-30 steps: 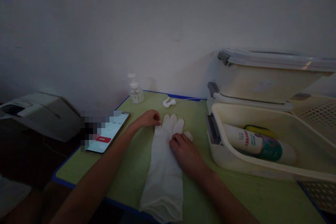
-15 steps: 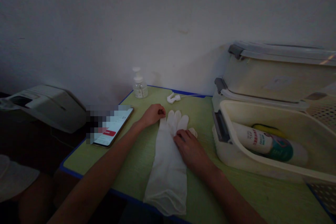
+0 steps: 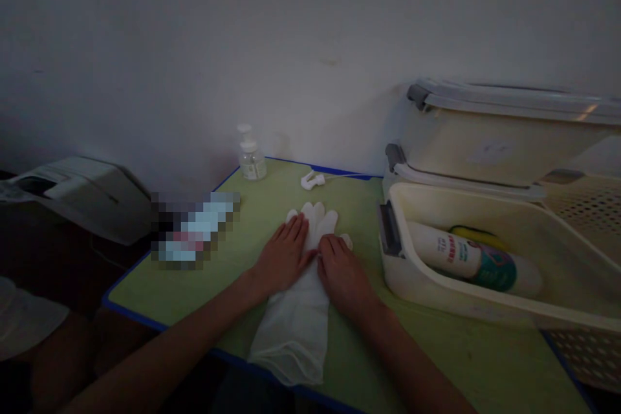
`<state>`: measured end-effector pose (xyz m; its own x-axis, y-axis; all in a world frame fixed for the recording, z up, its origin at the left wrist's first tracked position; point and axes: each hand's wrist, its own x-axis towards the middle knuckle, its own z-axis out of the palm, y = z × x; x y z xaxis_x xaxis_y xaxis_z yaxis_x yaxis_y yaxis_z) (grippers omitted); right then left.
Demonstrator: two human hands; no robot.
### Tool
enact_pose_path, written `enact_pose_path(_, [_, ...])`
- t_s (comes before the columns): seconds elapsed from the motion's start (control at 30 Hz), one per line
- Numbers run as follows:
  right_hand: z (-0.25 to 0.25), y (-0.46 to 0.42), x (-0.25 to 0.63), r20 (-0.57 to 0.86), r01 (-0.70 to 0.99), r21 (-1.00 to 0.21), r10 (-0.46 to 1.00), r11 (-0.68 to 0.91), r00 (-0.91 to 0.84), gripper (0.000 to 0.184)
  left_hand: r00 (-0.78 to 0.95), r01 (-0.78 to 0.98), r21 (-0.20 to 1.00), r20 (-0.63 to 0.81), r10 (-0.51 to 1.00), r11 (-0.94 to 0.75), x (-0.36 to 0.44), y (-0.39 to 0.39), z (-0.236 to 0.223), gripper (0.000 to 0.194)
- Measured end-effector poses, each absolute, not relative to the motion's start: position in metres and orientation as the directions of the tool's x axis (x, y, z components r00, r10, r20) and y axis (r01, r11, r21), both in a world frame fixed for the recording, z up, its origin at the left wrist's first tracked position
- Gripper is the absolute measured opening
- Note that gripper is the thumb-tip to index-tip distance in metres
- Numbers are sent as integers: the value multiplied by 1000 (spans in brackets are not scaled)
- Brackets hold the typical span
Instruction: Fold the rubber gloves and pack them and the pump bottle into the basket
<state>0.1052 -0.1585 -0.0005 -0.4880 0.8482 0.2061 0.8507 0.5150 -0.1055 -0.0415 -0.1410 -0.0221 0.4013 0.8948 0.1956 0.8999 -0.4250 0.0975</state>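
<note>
A white glove point(image 3: 295, 330) lies flat on the green tabletop, its fingers away from me and its wide cuff at the near edge. My left hand point(image 3: 284, 255) rests palm down over the glove's left side, fingers stretched out toward the tips, covering part of it. On the right side, near the glove's thumb, my right hand point(image 3: 342, 272) presses down with slightly bent fingers. Both hands touch the glove and neither lifts it. A white spray trigger head point(image 3: 311, 180) with a thin tube lies beyond the glove's fingertips.
At right stands an open cream bin point(image 3: 395, 252) holding a white and teal bottle point(image 3: 466, 259) and something yellow point(image 3: 478, 236). A clear pump bottle point(image 3: 253, 162) stands by the wall. A blurred-out phone point(image 3: 198, 229) lies left. The table point(image 3: 184, 297) has a blue edge.
My left hand has moved from the glove's upper left edge onto the glove and flattened out. My right hand stays by the glove's thumb. The view has shifted slightly.
</note>
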Motion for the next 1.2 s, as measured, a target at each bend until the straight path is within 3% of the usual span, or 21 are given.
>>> enact_pose_path(0.13, [0,-158,107,219,852,-117,850,511,-480,15,381,912,88,187,906,-402,-44,-141,-22,57])
enact_pose_path(0.3, [3,-159,109,239,821,-132,821,556,-518,16,386,880,180,267,883,-439,-45,-144,-9,54])
enact_pose_path(0.53, [11,-167,116,320,746,-188,758,639,-568,17,523,672,470,245,816,-572,-57,-192,20,30])
enact_pose_path(0.7, [16,-171,121,281,804,-211,822,556,-495,22,547,621,574,170,819,-534,-70,-236,21,24])
enact_pose_path(0.8, [12,-166,125,290,878,-241,894,414,-342,28,586,639,559,91,805,-528,-76,-255,15,28])
enact_pose_path(0.93, [8,-158,127,256,949,-197,947,248,-194,29,628,677,458,49,776,-576,-79,-268,1,50])
enact_pose_path(1.07, [13,-156,122,159,976,-177,983,124,-96,31,638,698,356,86,765,-621,-78,-273,-12,42])
enact_pose_path(1.2, [14,-154,122,148,954,-278,986,117,-78,39,647,688,353,98,756,-634,-78,-274,-13,37])
